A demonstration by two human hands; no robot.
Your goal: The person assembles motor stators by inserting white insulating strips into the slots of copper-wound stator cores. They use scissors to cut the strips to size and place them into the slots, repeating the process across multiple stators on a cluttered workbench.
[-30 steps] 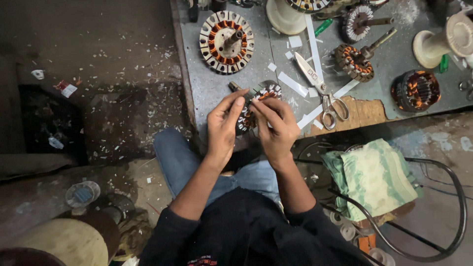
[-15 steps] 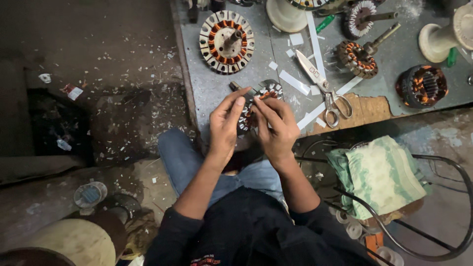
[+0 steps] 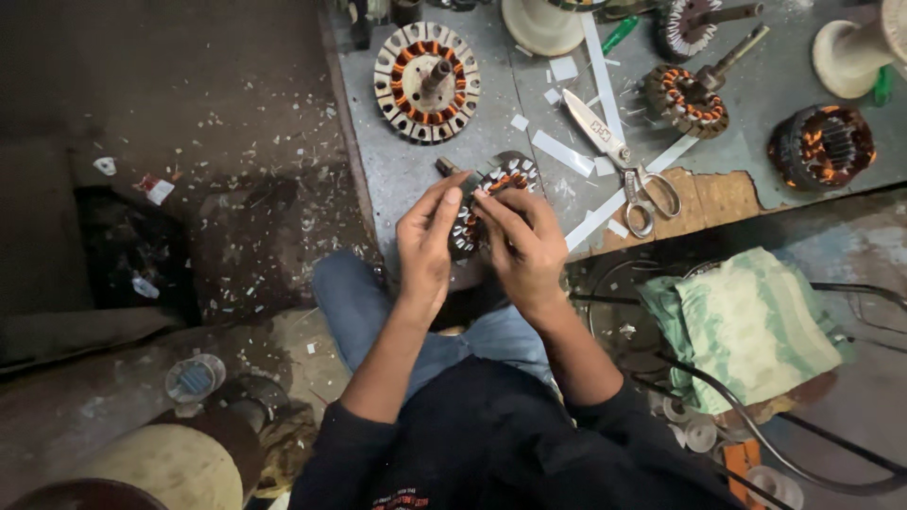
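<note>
1. My left hand (image 3: 425, 241) and right hand (image 3: 524, 247) meet around a small wound stator (image 3: 491, 194) with copper coils, held at the near edge of the grey surface (image 3: 397, 175), just above my knees.
2. My left fingers (image 3: 442, 210) lie together, pressed flat against the stator's left side. My right fingers (image 3: 501, 212) curl over its top and seem clamped on the rim (whether they also pinch a paper strip, I cannot tell).
3. Beyond the hands stands a larger stator (image 3: 427, 80) with a shaft upright in its middle. Scissors (image 3: 619, 161) lie to the right, blades shut, among white paper strips (image 3: 562, 153).
4. Further right are two wound rotors (image 3: 688, 99) on shafts and a dark coil pack (image 3: 820, 144). A green cloth (image 3: 751, 326) lies below the surface's edge on my right.
5. Risks, as I judge them: the stator sits at the very edge, so a slipped grip could drop it to the littered floor (image 3: 236, 246). Pressing too hard on the coils might scrape the wire's coating. The slot edges look sharp and could nick a fingertip (the dim light does not help).
</note>
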